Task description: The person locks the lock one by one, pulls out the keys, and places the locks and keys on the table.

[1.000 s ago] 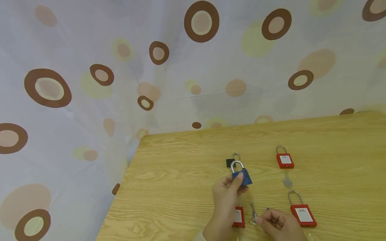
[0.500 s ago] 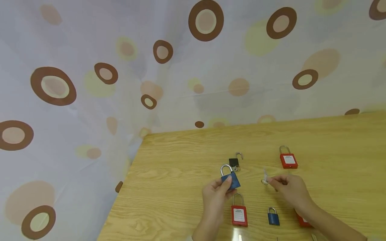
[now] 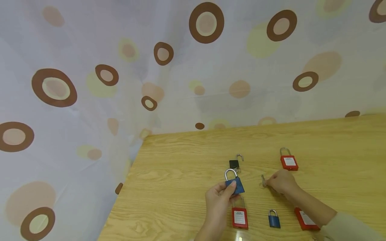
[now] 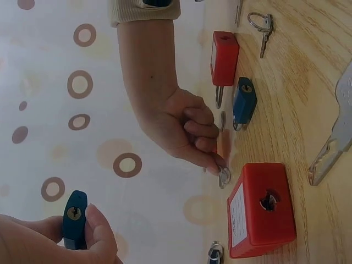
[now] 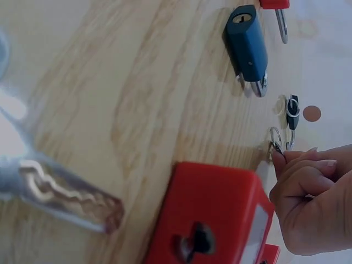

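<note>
My left hand grips a larger blue padlock by its body, with the steel shackle pointing up. Its keyhole faces the camera in the left wrist view, and no key sits in it. Between thumb and fingertips my right hand pinches a small key with a ring, low over the table; whether it touches the wood I cannot tell. Behind the held padlock lies a black padlock, its shackle swung out and keys on a ring beside it. A smaller blue padlock lies nearer the front.
Red padlocks with white labels lie around the hands: one at the back right, one in front of the left hand, and another partly under the right forearm. Loose keys, such as a ringed key, lie near the front edge.
My right hand has carried the key away from the front of the table toward the back, then brought it slightly lower. My left hand keeps its grip on the blue padlock, shifting only slightly.
</note>
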The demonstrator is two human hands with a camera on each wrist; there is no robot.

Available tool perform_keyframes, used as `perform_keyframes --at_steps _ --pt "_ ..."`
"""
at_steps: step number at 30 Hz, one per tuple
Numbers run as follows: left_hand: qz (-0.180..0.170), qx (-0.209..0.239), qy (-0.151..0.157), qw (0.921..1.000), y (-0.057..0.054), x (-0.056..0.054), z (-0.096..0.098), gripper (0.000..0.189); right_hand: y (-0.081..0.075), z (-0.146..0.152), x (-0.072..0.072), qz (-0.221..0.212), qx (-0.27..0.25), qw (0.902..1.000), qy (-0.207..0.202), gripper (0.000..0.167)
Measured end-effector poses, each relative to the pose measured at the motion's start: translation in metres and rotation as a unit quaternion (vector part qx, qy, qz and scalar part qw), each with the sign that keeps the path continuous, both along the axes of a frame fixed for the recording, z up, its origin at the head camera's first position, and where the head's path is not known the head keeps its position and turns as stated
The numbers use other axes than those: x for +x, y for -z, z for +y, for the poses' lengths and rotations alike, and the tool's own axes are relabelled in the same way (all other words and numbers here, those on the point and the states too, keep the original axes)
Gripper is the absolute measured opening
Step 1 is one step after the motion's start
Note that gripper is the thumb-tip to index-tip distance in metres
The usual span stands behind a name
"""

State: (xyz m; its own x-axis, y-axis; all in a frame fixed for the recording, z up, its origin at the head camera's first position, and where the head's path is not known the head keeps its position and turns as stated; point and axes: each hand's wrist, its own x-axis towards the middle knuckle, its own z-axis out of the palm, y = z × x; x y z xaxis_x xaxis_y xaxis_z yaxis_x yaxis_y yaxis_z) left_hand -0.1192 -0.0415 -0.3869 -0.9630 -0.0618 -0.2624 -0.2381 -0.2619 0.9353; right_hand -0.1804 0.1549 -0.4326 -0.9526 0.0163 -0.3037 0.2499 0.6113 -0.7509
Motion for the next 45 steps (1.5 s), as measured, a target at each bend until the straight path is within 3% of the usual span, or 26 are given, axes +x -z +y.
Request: perform_keyframes --at_steps 9,18,20,23,25,27,30,34,39,42,45 --pt "-0.007 -0.012 0.004 0.9999 0.001 0.001 0.002 0.023 0.002 0.001 0.0 -0.004 0.039 0.9991 -0.017 0.028" --pt "-0.005 -0.022 0.015 0.9996 0.002 0.001 0.005 0.021 0.005 0.002 0.0 -0.001 0.036 0.9991 -0.023 0.033" --pt "-0.001 -0.027 0.016 0.9995 0.002 0.001 0.007 0.021 0.002 0.002 0.001 0.017 0.044 0.9984 -0.029 0.033" --pt "0.002 -0.031 0.017 0.9994 0.003 0.001 0.01 0.02 -0.005 -0.002 0.006 0.091 0.046 0.9942 -0.035 0.026" --pt "-0.001 -0.04 0.02 0.999 0.003 0.0 0.013 0.019 -0.011 -0.007 0.013 0.138 0.02 0.9896 -0.035 0.021" --pt "-0.007 -0.048 0.023 0.9985 0.004 0.0 0.015 0.018 -0.017 -0.014 0.023 0.157 -0.029 0.9864 -0.041 0.02" --pt "-0.018 -0.056 0.029 0.9978 0.006 0.0 0.019 0.018 -0.022 -0.022 0.04 0.111 -0.134 0.983 -0.059 0.028" --pt "-0.033 -0.049 0.03 0.9978 0.011 0.001 0.025 0.017 -0.023 -0.024 0.056 0.029 -0.227 0.9711 -0.067 0.041" --pt "-0.034 -0.064 0.057 0.9958 0.014 -0.002 0.032 0.017 -0.025 -0.025 0.059 0.015 -0.24 0.9703 -0.029 0.04" --pt "-0.005 -0.102 0.084 0.9912 0.012 -0.011 0.035 0.019 -0.028 -0.023 0.052 0.027 -0.223 0.9743 -0.008 0.038" --pt "0.032 -0.154 0.091 0.9834 0.01 -0.024 0.04 0.019 -0.031 -0.019 0.042 0.033 -0.216 0.9755 0.019 0.038"
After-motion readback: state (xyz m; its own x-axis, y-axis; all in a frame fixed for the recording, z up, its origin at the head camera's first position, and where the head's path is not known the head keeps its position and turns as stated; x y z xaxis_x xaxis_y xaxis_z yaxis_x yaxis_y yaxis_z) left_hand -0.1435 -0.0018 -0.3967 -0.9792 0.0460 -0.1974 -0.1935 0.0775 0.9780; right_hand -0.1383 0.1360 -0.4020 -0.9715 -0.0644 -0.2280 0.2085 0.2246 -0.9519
